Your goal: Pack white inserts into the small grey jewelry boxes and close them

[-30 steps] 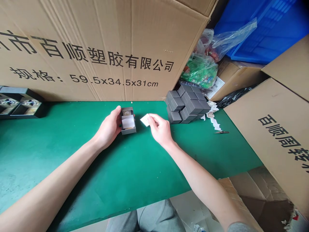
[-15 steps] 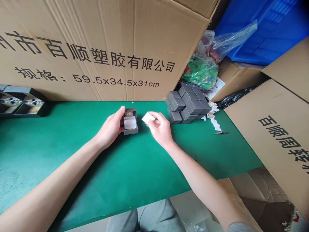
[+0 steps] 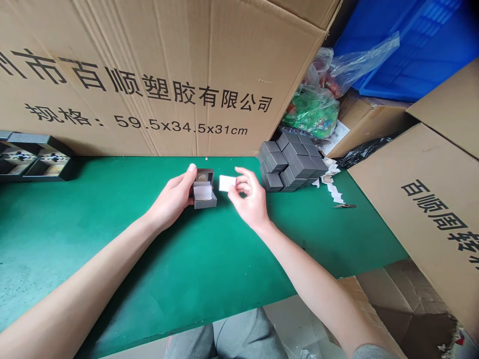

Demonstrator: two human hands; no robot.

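My left hand [image 3: 174, 197] is closed around the left side of a small grey box [image 3: 205, 203], its thumb up by the raised lid. The box's lid is tipped back, and a white insert [image 3: 202, 191] shows inside. Just right of the box, my right hand [image 3: 250, 197] pinches a small white card [image 3: 227, 183] between thumb and fingers, with the index finger lifted off it. A gap separates the card from the box. Right of that hand, a stack of closed grey boxes [image 3: 295, 162] stands on the green table [image 3: 209, 264].
Opened dark boxes [image 3: 35, 164] sit at the far left. A large carton [image 3: 157, 45] walls off the back. Torn white paper [image 3: 334, 192] and a small metal tool [image 3: 345, 206] lie right of the stack. Another carton [image 3: 419, 199] stands at right, below a blue crate [image 3: 419, 50].
The white card has turned from slanted to nearly level in my right hand, and the index finger has lifted away. The box in my left hand has shifted very slightly right.
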